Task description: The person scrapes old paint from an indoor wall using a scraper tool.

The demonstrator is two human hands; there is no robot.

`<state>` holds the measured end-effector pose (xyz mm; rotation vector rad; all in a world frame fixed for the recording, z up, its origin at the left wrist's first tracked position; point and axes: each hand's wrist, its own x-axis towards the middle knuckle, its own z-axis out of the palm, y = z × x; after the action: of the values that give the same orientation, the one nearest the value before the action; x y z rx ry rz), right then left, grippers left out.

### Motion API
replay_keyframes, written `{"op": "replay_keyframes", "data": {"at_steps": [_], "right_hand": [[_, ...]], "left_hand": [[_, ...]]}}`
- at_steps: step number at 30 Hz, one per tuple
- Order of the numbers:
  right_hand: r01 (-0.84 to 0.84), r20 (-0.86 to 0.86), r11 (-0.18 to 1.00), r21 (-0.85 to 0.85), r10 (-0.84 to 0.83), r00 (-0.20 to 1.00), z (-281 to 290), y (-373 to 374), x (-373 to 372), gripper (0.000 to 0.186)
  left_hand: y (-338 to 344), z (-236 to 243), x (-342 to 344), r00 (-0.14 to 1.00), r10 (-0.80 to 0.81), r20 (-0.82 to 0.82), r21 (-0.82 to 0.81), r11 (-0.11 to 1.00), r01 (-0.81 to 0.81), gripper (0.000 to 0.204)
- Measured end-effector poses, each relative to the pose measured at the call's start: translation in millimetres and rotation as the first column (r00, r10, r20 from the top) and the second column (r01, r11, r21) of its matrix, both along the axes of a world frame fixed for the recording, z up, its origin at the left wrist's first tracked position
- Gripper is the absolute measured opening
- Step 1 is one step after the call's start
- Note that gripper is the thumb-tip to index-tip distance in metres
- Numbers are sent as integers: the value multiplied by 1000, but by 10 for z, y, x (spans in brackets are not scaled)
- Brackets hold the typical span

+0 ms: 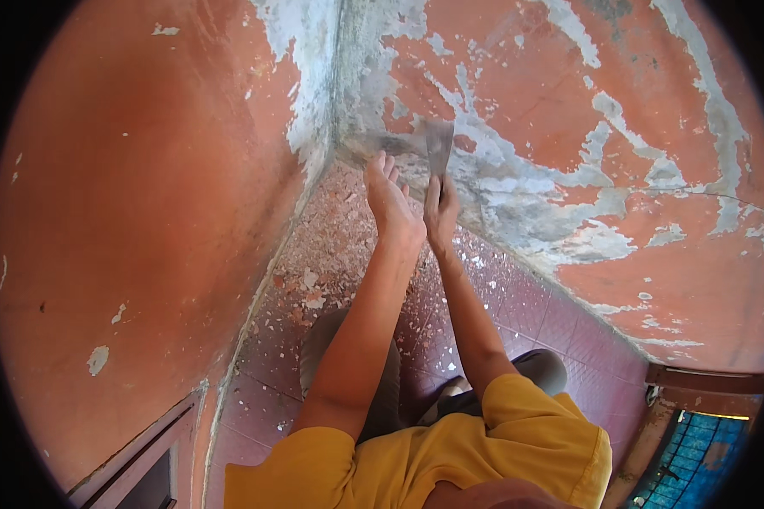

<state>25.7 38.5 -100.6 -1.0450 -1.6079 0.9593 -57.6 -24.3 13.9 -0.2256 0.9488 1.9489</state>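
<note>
At the far peeling orange wall (535,85), my right fingers (434,193) grasp a flat grey metal scraper (439,148), left fingers (377,166) released; I'd scrape shallowly.

We saw soft light, dimmer shading on the smooth orange left wall (144,212), a blurred flat grey metal blade (439,146), and fisheye bending toward black corners.

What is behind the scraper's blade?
Behind the scraper, held in the right hand, is the wall: grey patches and orange paint show around the blade; the spot it covers cannot be seen.
</note>
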Motion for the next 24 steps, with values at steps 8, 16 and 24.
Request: {"op": "replay_keyframes", "data": {"at_steps": [8, 16, 24], "right_hand": [[58, -45, 998, 14, -57, 997, -127, -63, 145, 15], [19, -25, 999, 41, -18, 1000, 49, 31, -51, 18], [-21, -13, 1000, -3, 21, 1000, 60, 112, -79, 17]], "left_hand": [[39, 48, 57, 999, -44, 27, 1, 999, 44, 61], [37, 44, 62, 999, -34, 14, 9, 999, 34, 62], [57, 2, 77, 998, -56, 2, 3, 998, 56, 58]]}}
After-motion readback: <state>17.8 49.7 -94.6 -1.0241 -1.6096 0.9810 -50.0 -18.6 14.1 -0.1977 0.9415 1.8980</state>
